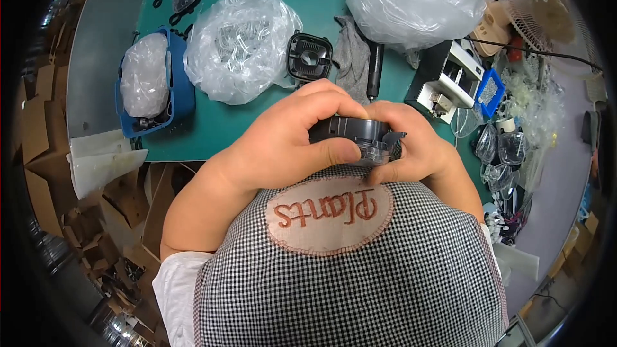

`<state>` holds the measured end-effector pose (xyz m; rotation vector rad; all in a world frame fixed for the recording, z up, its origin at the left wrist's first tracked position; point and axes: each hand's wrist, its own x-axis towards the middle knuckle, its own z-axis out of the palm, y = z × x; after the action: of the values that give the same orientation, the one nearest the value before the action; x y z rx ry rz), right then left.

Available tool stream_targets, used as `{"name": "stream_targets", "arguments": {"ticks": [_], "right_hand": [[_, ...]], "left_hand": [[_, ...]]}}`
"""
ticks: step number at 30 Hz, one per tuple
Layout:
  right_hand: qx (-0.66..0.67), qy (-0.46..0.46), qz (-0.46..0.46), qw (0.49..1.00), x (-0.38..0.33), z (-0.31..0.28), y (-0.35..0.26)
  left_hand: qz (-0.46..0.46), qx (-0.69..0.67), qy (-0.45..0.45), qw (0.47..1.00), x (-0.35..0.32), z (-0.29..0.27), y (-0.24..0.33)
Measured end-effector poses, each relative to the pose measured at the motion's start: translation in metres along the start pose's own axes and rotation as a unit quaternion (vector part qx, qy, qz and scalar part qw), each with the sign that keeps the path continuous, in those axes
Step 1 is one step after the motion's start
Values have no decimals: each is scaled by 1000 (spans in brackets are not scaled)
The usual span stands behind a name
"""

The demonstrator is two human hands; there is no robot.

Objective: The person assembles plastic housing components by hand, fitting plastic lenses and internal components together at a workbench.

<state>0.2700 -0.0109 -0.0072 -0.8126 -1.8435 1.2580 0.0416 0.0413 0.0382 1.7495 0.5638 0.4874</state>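
Your left hand (pixel 283 144) and right hand (pixel 411 144) both clench the dark plastic housing (pixel 350 132) with its clear insert, held close above your checked apron (pixel 360 270). It looks light, rigid, probably brittle at the clear rim; grip the dark body.

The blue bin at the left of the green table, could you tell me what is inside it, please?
A knotted clear plastic bag fills the blue bin; a few dark parts show at its near end. The bag covers whatever lies beneath.
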Motion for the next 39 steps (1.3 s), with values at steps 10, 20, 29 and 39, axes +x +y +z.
{"name": "stream_targets", "arguments": {"ticks": [10, 20, 29, 39], "right_hand": [[2, 26, 29, 999, -12, 19, 8], [-2, 32, 116, 993, -12, 12, -26], [18, 62, 158, 985, -17, 24, -8], [11, 95, 149, 984, -10, 17, 3]], "left_hand": [[-18, 62, 47, 997, -13, 16, -4], [1, 114, 43, 993, -8, 16, 17], [-41, 124, 58, 990, -15, 26, 8], [20, 173, 63, 983, 0, 12, 1]]}}
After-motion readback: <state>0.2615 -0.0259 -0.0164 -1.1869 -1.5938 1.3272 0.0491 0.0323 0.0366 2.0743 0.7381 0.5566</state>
